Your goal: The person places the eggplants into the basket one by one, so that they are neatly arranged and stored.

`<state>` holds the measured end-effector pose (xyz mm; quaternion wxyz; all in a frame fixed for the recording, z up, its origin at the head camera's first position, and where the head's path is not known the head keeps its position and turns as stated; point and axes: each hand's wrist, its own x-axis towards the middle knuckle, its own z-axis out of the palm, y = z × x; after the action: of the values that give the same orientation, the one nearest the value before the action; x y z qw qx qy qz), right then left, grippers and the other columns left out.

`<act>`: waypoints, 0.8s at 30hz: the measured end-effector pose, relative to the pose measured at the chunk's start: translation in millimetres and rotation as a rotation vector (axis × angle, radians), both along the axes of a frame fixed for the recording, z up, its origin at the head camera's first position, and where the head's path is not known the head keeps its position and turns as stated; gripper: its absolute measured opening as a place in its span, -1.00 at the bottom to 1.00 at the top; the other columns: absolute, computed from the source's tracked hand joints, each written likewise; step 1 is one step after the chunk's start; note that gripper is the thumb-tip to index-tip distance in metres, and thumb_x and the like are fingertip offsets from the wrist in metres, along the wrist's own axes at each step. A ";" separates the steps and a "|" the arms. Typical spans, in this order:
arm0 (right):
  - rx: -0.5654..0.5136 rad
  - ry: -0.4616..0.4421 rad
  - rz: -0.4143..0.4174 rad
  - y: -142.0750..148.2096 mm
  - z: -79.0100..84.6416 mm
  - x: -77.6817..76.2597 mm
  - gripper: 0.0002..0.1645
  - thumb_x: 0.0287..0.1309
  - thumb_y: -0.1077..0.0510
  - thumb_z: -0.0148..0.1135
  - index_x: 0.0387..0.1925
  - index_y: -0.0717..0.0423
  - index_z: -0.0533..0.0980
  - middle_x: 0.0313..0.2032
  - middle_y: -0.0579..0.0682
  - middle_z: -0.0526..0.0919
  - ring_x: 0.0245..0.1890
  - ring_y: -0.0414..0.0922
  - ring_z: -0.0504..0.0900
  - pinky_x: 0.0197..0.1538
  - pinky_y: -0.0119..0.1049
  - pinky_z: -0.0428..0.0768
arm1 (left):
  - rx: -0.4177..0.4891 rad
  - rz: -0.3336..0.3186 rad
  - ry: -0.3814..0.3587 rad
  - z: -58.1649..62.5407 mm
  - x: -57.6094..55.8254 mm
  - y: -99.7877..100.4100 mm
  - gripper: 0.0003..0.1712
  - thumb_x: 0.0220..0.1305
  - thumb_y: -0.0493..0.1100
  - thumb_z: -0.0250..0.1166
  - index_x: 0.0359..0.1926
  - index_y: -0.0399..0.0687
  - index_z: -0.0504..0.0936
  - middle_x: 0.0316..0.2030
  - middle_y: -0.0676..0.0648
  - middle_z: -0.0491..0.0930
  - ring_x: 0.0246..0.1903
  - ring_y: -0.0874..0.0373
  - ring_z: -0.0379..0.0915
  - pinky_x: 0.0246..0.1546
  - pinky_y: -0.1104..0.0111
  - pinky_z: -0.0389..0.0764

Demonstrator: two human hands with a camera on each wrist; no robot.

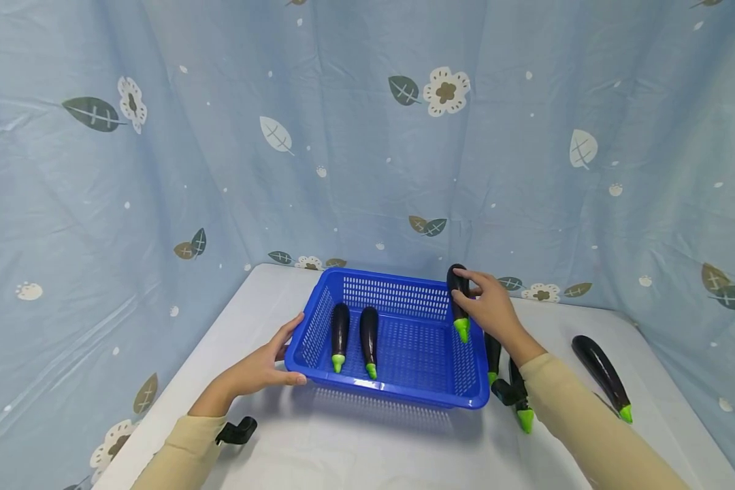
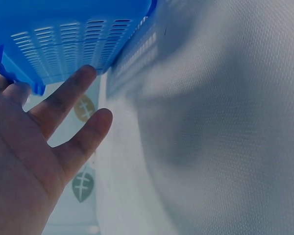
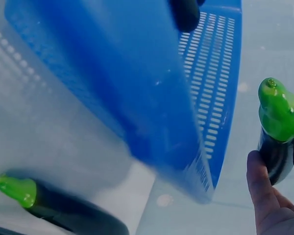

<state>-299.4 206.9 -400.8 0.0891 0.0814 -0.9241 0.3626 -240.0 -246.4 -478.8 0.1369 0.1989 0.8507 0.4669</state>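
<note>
My right hand (image 1: 488, 306) grips a dark purple eggplant (image 1: 458, 292) with a bright green stem end, over the right end of a blue plastic basket (image 1: 404, 396). The right wrist view shows this eggplant's green cap (image 3: 279, 110) above my fingers. My left hand (image 1: 257, 367) holds the basket's left front corner, thumb at the front rim and fingers along the left side. In the left wrist view two fingers (image 2: 71, 98) reach out straight beside the slotted wall. Two eggplants, one at the left (image 1: 339, 333) and another beside it (image 1: 369, 339), lie inside the basket.
On the white table (image 1: 269, 456), two eggplants lie close by the basket's right side, one (image 1: 493, 350) partly hidden by it, the other (image 1: 523, 401) by the right wrist's black device (image 1: 507, 393). Another eggplant (image 1: 601, 371) lies farther right. A blue patterned curtain (image 1: 355, 136) hangs behind.
</note>
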 end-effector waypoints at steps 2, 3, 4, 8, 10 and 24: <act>-0.008 0.000 0.004 -2.3 0.6 -1.8 -0.39 0.41 0.01 0.23 0.43 -0.02 0.42 0.39 0.33 0.32 0.12 0.25 0.60 -0.12 0.05 0.72 | 0.000 0.001 -0.001 0.2 0.1 -0.2 0.36 0.12 0.02 0.55 0.64 0.30 -0.28 0.57 -0.35 -0.13 0.37 -0.46 0.22 0.20 -0.25 0.44; -0.014 -0.001 0.009 -3.5 0.7 -2.6 -0.39 0.41 0.02 0.24 0.43 -0.01 0.42 0.38 0.33 0.33 0.11 0.25 0.60 -0.13 0.04 0.72 | -0.001 0.003 0.000 0.5 0.3 -0.2 0.36 0.12 0.02 0.55 0.64 0.30 -0.28 0.57 -0.35 -0.13 0.37 -0.46 0.22 0.20 -0.25 0.44; -0.015 0.001 0.012 -4.8 0.6 -3.6 -0.39 0.40 0.02 0.24 0.43 -0.01 0.42 0.38 0.33 0.33 0.10 0.24 0.60 -0.14 0.03 0.72 | -0.003 0.006 0.000 0.7 0.4 -0.3 0.36 0.12 0.02 0.55 0.64 0.31 -0.28 0.57 -0.35 -0.13 0.37 -0.46 0.22 0.20 -0.25 0.44; -0.039 -0.009 0.034 -11.2 0.8 -6.0 -0.38 0.40 0.03 0.25 0.43 -0.01 0.42 0.37 0.33 0.33 0.11 0.24 0.59 -0.14 0.00 0.72 | -0.007 0.012 0.002 1.3 0.4 -0.8 0.36 0.11 0.03 0.55 0.64 0.34 -0.28 0.57 -0.34 -0.13 0.37 -0.46 0.21 0.20 -0.26 0.44; -0.051 -0.022 0.047 -14.5 1.3 -6.7 -0.38 0.40 0.03 0.25 0.43 -0.01 0.42 0.38 0.33 0.32 0.12 0.25 0.58 -0.14 -0.02 0.72 | -0.005 0.009 0.005 1.4 0.1 -0.9 0.36 0.11 0.03 0.55 0.64 0.34 -0.28 0.57 -0.34 -0.13 0.37 -0.47 0.21 0.20 -0.26 0.43; -0.099 -0.107 0.075 -38.8 -9.9 -14.8 -0.38 0.38 0.02 0.28 0.42 -0.01 0.43 0.34 0.29 0.39 0.11 0.19 0.62 -0.12 -0.07 0.70 | 0.014 0.002 -0.024 4.5 1.3 1.2 0.37 0.12 0.02 0.55 0.64 0.25 -0.29 0.58 -0.35 -0.18 0.38 -0.48 0.18 0.25 -0.30 0.34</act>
<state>-314.2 168.1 -410.7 0.0299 0.0921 -0.9049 0.4145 -238.7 -245.2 -474.4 0.1452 0.1933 0.8460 0.4752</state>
